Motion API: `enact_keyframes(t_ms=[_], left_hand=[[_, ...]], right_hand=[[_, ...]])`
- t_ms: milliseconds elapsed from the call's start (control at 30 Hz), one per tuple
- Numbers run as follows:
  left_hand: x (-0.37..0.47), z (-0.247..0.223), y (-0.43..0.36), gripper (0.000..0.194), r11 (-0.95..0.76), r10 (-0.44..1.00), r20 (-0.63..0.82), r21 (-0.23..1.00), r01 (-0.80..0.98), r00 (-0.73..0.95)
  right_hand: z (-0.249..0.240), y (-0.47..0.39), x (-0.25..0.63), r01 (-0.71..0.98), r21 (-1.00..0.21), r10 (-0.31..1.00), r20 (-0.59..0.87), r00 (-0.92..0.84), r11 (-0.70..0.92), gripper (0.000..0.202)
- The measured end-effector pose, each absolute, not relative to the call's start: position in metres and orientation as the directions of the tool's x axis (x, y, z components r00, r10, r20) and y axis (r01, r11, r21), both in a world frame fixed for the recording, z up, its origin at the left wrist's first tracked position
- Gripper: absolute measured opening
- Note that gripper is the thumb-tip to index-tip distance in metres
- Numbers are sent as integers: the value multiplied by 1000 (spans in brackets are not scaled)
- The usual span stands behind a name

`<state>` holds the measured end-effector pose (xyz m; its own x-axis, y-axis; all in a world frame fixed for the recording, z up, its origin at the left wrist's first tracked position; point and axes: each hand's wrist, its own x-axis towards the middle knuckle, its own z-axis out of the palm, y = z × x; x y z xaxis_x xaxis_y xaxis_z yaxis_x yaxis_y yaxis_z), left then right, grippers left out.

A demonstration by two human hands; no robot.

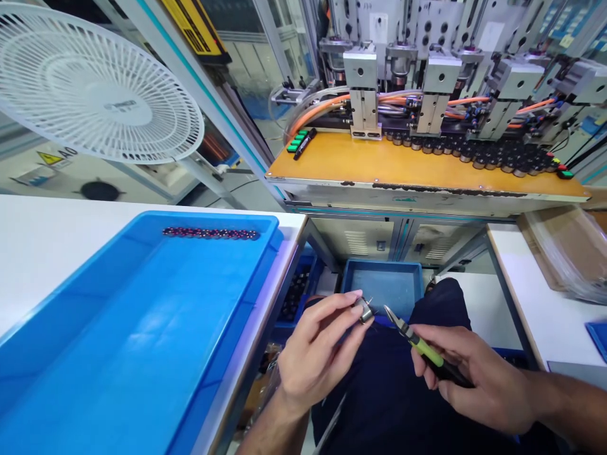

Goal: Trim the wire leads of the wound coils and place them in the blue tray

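Observation:
Over the person's lap, my left hand [322, 347] pinches a small silvery cylindrical part [364, 311] between thumb and fingertips. Thin wires or pins stick out of its right end. My right hand [478, 373] is closed round the green and black handles of a pair of pliers [422, 347]. The plier tips point up and left, close to the part but apart from it. Whether the jaws are parted is too small to tell.
On the left table lies a blue tray [272, 253] with a row of small parts [211, 234]. Ahead, a machine's orange ledge [332, 158] holds many dark cylinders [497, 155]. A lower blue bin [417, 281] sits beyond my hands. A white fan [123, 104] stands left.

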<state>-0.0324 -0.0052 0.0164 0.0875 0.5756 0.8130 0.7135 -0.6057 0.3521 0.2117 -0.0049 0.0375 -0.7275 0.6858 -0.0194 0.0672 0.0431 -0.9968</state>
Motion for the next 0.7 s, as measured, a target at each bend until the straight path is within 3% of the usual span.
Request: enact_keyframes(t_ms=[167, 367, 700], left_hand=[[-36, 16, -6, 47, -634, 568, 812, 329, 700, 132], [-36, 11, -5, 68, -699, 524, 848, 372, 610, 83], [-37, 9, -5, 65, -737, 549, 833, 443, 511, 71]], right_hand=[[49, -1, 208, 68, -997, 646, -25, -763, 43, 62], [54, 2, 203, 75, -996, 631, -32, -775, 42, 69], [51, 2, 202, -2, -1000, 618, 17, -786, 24, 79]])
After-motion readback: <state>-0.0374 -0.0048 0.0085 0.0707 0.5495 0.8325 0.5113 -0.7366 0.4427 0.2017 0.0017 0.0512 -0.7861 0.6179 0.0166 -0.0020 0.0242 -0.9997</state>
